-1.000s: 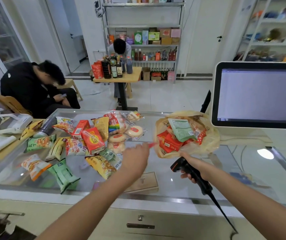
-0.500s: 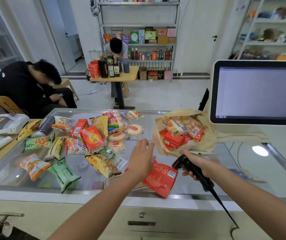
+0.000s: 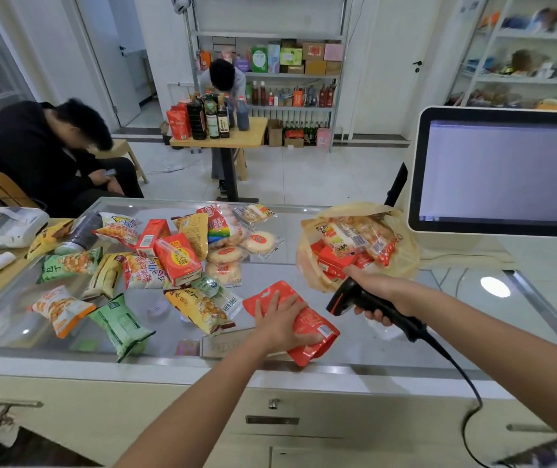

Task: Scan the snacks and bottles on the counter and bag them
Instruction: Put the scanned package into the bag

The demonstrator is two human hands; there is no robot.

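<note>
A red snack pouch [image 3: 307, 327] lies on the glass counter [image 3: 388, 346] near its front edge, barcode label facing up. My left hand [image 3: 278, 320] lies on top of it with fingers spread flat. My right hand [image 3: 383, 298] grips a black corded barcode scanner [image 3: 344, 298], its head aimed left toward the pouch. Behind the scanner stands an open tan plastic bag [image 3: 403, 261] holding red boxes and rice cracker packs. Several loose snack packs [image 3: 182, 258] are piled on the counter's left half, with a dark bottle [image 3: 83, 229] lying at the far left.
A large white-framed screen [image 3: 503, 170] stands at the right rear of the counter. A white device [image 3: 10, 224] sits at the far left. Two people are beyond the counter, one seated at the left, one at a table with bottles [image 3: 218, 119].
My left hand drew back from the bag, brought the red pouch down and now lies flat on it on the counter. The scanner hand shifted slightly toward the pouch.
</note>
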